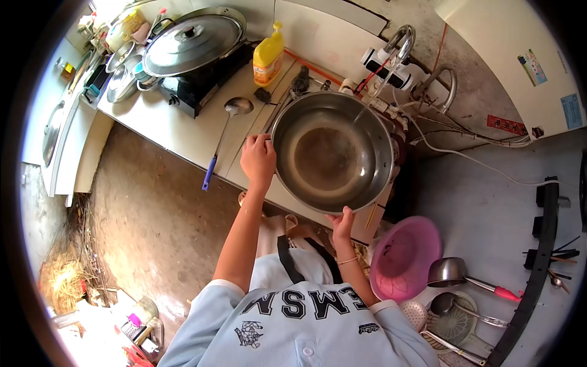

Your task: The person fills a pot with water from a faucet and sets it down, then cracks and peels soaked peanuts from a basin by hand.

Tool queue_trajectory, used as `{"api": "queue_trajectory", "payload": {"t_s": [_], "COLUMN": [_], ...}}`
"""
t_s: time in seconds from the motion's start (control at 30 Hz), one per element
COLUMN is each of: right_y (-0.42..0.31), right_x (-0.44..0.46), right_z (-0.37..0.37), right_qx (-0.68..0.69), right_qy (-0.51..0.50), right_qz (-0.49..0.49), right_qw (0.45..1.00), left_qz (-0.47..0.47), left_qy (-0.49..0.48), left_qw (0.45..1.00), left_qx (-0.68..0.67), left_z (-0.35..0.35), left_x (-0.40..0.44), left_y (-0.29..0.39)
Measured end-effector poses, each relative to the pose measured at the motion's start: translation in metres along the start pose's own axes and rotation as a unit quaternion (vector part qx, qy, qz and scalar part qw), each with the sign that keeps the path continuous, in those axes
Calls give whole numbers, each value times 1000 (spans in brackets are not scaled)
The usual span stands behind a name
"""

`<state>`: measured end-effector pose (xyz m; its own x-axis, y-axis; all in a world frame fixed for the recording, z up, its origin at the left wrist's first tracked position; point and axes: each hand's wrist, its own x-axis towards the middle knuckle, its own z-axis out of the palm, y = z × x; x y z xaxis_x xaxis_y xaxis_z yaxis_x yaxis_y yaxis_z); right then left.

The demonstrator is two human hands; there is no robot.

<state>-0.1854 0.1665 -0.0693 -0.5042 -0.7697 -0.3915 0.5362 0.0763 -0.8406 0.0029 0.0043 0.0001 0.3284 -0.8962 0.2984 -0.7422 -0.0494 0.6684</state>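
A large metal wok (pixel 327 153) with a brownish stained bottom is held level over the right end of the counter. My left hand (pixel 258 160) is closed at its left rim, where the fingers hide what they grip, probably a loop handle. My right hand (pixel 342 225) grips the near rim, its thumb up against the edge. From the curved tap (pixel 402 43) a thin stream of water runs into the far right side of the wok. Left of the wok lies a ladle (pixel 238 106) with a blue handle.
On the counter (pixel 137 119) stand a yellow bottle (pixel 268 56) and a lidded pan (pixel 192 43) on a black stove (pixel 202 82). At lower right are a pink basin (pixel 408 257), a metal dipper (pixel 447 272) and hanging utensils. Pipes and a white hose run along the wall.
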Motion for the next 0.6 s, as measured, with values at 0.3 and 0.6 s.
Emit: {"api": "queue_trajectory", "payload": {"t_s": [0.3, 0.6], "right_y": [6, 15], "right_x": [4, 9], "right_z": [-9, -15], "right_qx": [7, 4], "right_qy": [-30, -29], "right_qz": [9, 26], "right_qw": [999, 999], "left_qz": [12, 14], "left_qy": [16, -37], "left_qw": [1000, 999], "left_qx": [-12, 35], "left_z": [4, -1], "left_x": [-1, 0], "left_y": [-6, -5]}}
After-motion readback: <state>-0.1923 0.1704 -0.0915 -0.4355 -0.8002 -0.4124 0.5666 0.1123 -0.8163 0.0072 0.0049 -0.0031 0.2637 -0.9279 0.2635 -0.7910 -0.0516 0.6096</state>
